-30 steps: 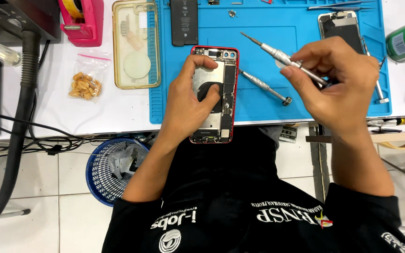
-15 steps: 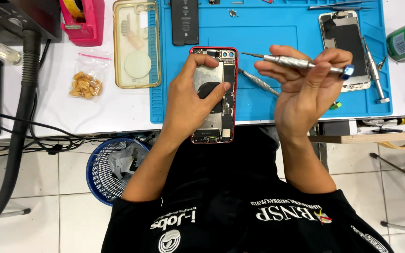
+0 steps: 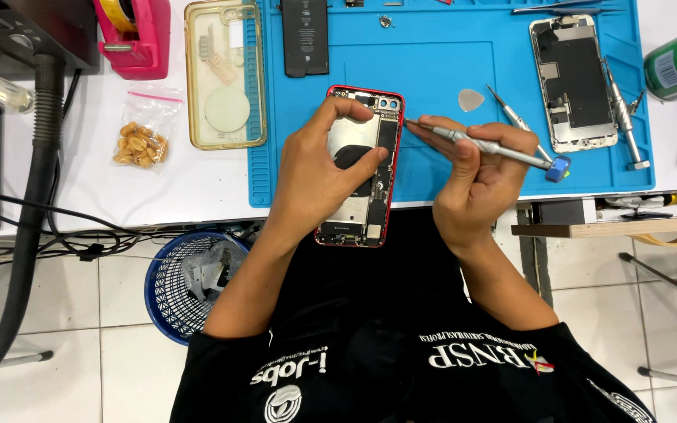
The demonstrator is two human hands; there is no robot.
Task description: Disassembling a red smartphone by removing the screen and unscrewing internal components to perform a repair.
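Holding steady: the left hand (image 3: 319, 176) is clamped over the opened red phone (image 3: 360, 168), fingers spread across its exposed insides, pinning it at the near edge of the blue mat (image 3: 448, 70).
Right hand: the right hand (image 3: 476, 184) is closed around a slim silver screwdriver (image 3: 483, 146), pinched between thumb and fingertips.
What changed: half a second ago the driver was held up level, away from the phone; now its tip has dropped to the phone's right edge, near the upper part of the frame.
What that means: by the look of it, the hand has gone from adjusting its hold on the tool to working at that edge; whether the tip sits on a screw is too small to tell.
Phone position: half on the mat, its lower end overhanging the table towards the person's lap.
Nearby: a second screwdriver (image 3: 515, 119) and a grey pick (image 3: 471, 99) lie just beyond the right hand; another opened phone (image 3: 572, 82) rests further right, a black battery (image 3: 305, 35) at the mat's top.
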